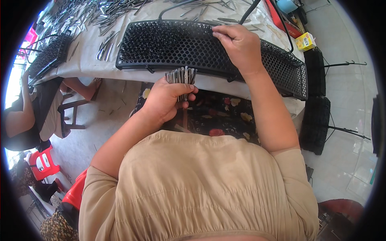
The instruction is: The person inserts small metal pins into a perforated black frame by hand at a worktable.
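My left hand [169,97] is closed round an upright bundle of slim silvery metal pieces [180,76], their tops standing above the fingers. It is just in front of a long black rack [193,50] with a honeycomb of holes. Over the rack's far edge is my right hand [238,43], thumb and fingertips pinched together. Whatever lies between those fingertips is too small or hidden to make out. The rack's left part is crowded with the tops of small dark pieces, while open holes show in its middle and right.
Loose metal pieces [108,16] lie heaped on the covered table [90,52]. Further left, a person [24,108] sits by a similar black rack [50,56]. A yellow box [305,41] and black racks [315,124] stand at the right. A dark flowered cloth [217,114] covers my lap.
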Demonstrator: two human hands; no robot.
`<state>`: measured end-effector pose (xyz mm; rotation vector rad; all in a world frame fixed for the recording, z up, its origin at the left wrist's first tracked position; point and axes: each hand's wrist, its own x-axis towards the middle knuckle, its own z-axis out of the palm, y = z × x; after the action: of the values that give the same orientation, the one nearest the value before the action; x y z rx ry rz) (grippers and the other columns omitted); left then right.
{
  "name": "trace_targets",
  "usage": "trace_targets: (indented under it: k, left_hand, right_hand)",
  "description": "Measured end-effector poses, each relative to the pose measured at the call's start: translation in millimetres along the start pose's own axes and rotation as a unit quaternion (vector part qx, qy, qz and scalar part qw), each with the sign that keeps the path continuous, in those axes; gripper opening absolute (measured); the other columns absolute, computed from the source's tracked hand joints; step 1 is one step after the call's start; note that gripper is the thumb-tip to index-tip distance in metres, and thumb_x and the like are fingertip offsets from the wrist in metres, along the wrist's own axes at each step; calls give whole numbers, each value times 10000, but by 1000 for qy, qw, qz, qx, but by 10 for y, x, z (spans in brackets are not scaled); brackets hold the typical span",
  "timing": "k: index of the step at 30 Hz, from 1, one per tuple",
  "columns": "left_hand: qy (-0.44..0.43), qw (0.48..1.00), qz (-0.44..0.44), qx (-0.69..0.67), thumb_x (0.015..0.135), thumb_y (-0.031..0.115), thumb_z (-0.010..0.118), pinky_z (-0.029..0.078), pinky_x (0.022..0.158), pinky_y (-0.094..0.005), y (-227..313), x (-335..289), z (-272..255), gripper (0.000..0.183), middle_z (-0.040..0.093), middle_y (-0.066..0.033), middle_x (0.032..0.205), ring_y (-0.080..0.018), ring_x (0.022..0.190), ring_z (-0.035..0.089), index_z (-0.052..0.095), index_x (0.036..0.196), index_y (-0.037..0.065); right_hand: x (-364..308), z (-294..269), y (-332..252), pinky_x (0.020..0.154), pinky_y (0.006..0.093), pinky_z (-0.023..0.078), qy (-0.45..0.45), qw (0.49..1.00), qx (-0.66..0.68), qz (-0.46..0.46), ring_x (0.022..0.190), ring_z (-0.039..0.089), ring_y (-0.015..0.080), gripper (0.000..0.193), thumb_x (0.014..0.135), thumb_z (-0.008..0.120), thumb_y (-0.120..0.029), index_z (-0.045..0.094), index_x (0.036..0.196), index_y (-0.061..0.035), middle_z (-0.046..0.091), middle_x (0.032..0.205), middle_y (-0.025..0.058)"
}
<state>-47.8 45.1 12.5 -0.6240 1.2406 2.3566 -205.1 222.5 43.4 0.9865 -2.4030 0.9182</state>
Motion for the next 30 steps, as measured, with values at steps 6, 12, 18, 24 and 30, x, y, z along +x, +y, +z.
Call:
trace_targets:
  k: [6, 12, 18, 24, 30]
  left_hand:
    - [27, 1000, -4, -10, 837, 30, 661, 458, 556, -282, 8, -2, 34, 111, 672, -74, 843, -157, 716, 627, 631, 939, 57]
    - [45, 999, 15, -10, 842, 39, 655, 451, 548, -273, 41, -33, 51, 83, 670, -73, 827, -154, 694, 623, 644, 923, 52]
    - [-8, 998, 50, -28, 854, 36, 658, 457, 546, -261, 128, -90, 186, 128, 681, -61, 845, -151, 691, 636, 664, 982, 45]
    - [-23, 998, 43, 37, 872, 54, 665, 483, 546, -257, 123, -62, 272, 166, 703, -70, 899, -156, 733, 667, 673, 1037, 36]
    - [13, 999, 30, 33, 879, 40, 637, 480, 520, -245, 131, -27, 313, 178, 702, -81, 898, -157, 731, 668, 672, 1054, 30]
  right_hand:
    - [71, 106, 94, 767, 366, 531, -21, 999, 24, -14, 844, 675, 278, 157, 809, 707, -193, 760, 927, -105, 719, 880, 102]
    - [-25, 32, -131, 749, 351, 539, 13, 996, -51, -71, 813, 690, 256, 208, 824, 714, -206, 745, 971, -62, 726, 887, 115]
    - [-384, -171, -642, 697, 237, 511, -241, 831, 398, 306, 750, 624, 88, 185, 850, 734, -63, 708, 1009, 28, 706, 859, 40]
    - [-472, -202, -663, 592, 239, 506, -220, 796, 433, 361, 632, 634, 89, 151, 844, 697, -87, 698, 920, 44, 699, 761, 58]
    - [-557, -134, -580, 656, 210, 493, -92, 796, 464, 378, 748, 607, 70, 136, 871, 709, -20, 682, 999, 16, 669, 844, 27]
